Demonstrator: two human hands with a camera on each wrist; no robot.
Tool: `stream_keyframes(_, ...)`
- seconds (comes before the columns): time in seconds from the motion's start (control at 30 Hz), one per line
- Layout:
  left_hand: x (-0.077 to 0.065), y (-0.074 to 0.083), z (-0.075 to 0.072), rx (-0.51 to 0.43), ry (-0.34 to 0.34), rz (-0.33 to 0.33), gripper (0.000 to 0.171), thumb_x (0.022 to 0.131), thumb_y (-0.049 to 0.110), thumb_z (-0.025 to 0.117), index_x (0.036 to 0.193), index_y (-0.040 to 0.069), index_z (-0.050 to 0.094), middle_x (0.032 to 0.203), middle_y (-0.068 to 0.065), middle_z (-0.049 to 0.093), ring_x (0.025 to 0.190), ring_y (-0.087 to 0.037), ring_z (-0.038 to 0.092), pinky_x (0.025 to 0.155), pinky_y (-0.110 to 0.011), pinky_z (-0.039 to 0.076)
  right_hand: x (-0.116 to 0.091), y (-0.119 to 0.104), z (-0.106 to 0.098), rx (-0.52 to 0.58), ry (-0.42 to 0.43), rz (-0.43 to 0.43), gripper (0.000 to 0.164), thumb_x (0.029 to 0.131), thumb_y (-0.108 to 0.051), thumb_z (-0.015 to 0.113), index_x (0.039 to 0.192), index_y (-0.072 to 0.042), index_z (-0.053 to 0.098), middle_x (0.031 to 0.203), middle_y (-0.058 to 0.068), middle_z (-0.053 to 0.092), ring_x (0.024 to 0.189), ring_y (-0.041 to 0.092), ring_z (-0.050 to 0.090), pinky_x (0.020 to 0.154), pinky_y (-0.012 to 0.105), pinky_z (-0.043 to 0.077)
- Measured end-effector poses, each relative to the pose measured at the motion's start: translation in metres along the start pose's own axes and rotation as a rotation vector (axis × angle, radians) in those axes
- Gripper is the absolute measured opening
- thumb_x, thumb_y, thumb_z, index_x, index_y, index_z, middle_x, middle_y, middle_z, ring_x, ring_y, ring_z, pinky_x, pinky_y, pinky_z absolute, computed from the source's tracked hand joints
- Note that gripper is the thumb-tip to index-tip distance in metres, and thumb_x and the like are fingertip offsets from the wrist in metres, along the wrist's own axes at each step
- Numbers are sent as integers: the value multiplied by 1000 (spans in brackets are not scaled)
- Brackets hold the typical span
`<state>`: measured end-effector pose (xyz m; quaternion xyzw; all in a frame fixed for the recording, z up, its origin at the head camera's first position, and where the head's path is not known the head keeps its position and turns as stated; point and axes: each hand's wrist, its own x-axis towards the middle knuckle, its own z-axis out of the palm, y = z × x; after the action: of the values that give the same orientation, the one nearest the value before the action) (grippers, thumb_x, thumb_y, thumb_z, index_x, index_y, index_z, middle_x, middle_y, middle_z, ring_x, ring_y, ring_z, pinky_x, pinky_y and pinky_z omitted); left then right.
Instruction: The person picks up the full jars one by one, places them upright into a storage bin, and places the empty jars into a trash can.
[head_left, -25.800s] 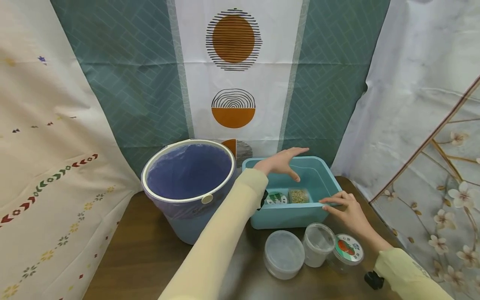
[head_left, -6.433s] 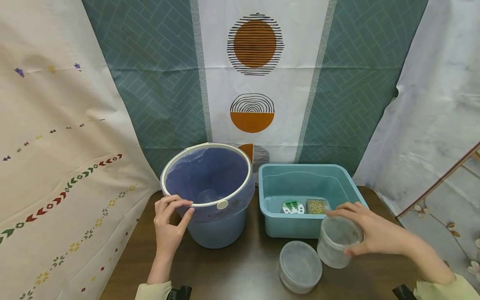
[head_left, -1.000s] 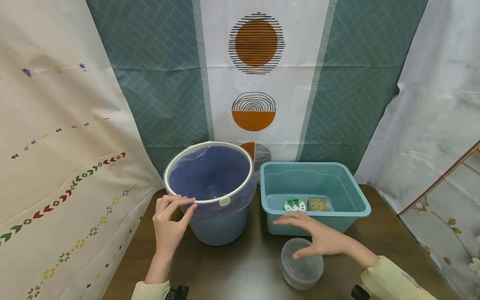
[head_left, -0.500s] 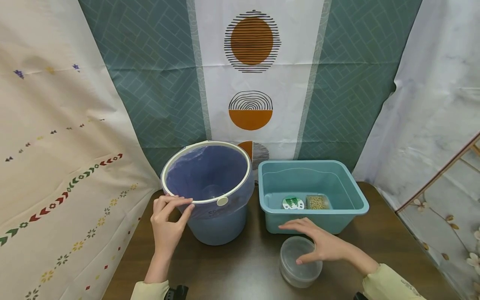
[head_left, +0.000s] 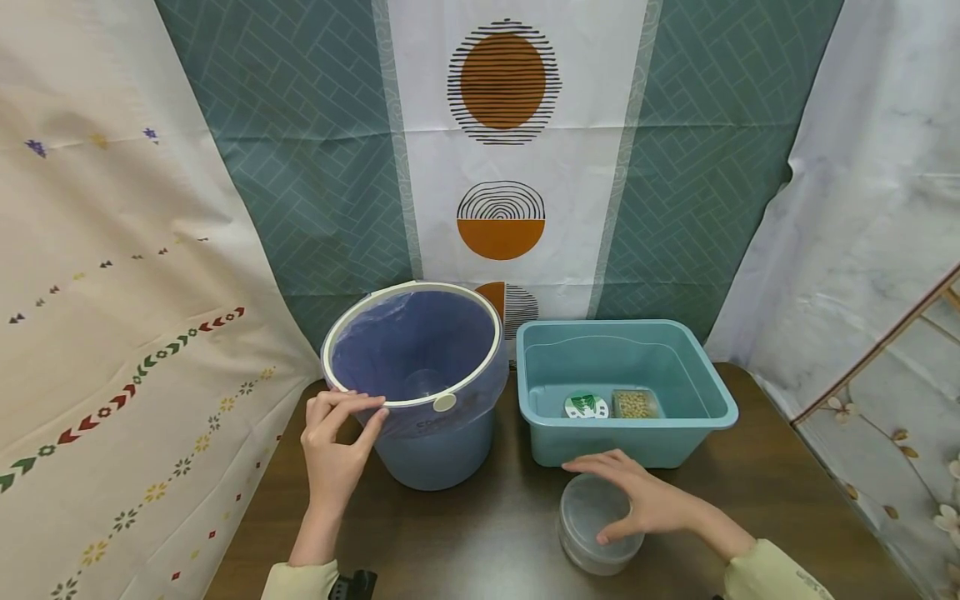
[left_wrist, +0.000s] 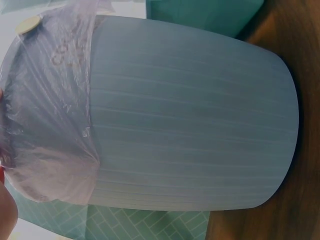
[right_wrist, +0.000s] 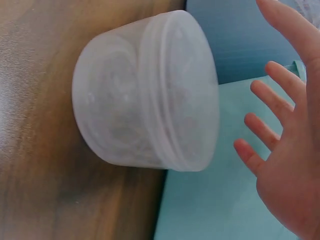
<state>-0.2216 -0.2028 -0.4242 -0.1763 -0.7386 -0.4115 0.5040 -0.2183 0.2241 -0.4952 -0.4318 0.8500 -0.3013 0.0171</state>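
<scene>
My left hand (head_left: 333,454) holds the near-left rim of the blue trash can (head_left: 438,458), fingers at the rim and thumb against its outside. A bluish see-through bag (left_wrist: 50,110) lines the can and folds down over its outside. A faint round clear shape (head_left: 423,383) shows at the can's bottom. My right hand (head_left: 645,496) hovers with spread fingers over a round clear plastic jar (head_left: 587,508) with a flat lid. In the right wrist view a gap shows between the fingertips and the lidded jar (right_wrist: 115,100).
Behind the jar stands a turquoise tub (head_left: 547,446). Inside lie a round item with a green-and-white top (head_left: 587,406) and a clear box of beige grains (head_left: 635,405). Printed cloths (head_left: 502,167) hang behind and at both sides of the brown table (head_left: 465,550).
Two other jars, seen earlier on the table, are gone from it; my right hand held one of them. Now that hand has come slightly nearer the remaining jar. The left hand keeps still.
</scene>
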Motion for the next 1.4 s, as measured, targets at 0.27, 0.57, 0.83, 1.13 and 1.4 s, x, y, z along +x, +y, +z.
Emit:
stream_keyframes(0.27,-1,-1,0,-1,-4,-13,32,59,-14,83,85,3,78,88,-17,63,95,-32,52,104,-17,35,-8,7,9,-18,-49,49,86,73,-49,83,146,-23,46,148,-4,49,120,11,41,85,38,38)
stream_keyframes(0.57,-1,-2,0,-6,-6,-16,33,58,-14,84,85,3,78,89,-17,63,95,-30,52,104,-17,35,-14,11,14,-90,-113,78,101,65,-59,83,151,-26,40,152,4,42,125,25,39,84,47,39)
stream_keyframes(0.83,-1,-2,0,-2,-6,-15,33,58,-15,84,85,3,78,88,-17,62,95,-27,51,104,-16,35,-9,5,14,-188,-143,69,109,60,-51,88,152,-21,38,147,8,43,113,18,39,82,39,40)
stream_keyframes(1.13,-1,-2,2,-10,-12,-9,32,58,-14,84,85,3,78,89,-17,62,95,-28,51,103,-16,35,-7,3,12,-225,-149,84,109,57,-50,89,151,-29,38,146,3,43,110,11,36,81,35,41)
stream_keyframes(1.4,-2,-3,-1,-1,-8,-9,33,58,-14,84,85,4,78,88,-17,62,95,-27,51,102,-15,34,-2,-5,-2,-166,-162,74,105,60,-58,86,150,-31,38,146,0,44,111,8,35,82,33,39)
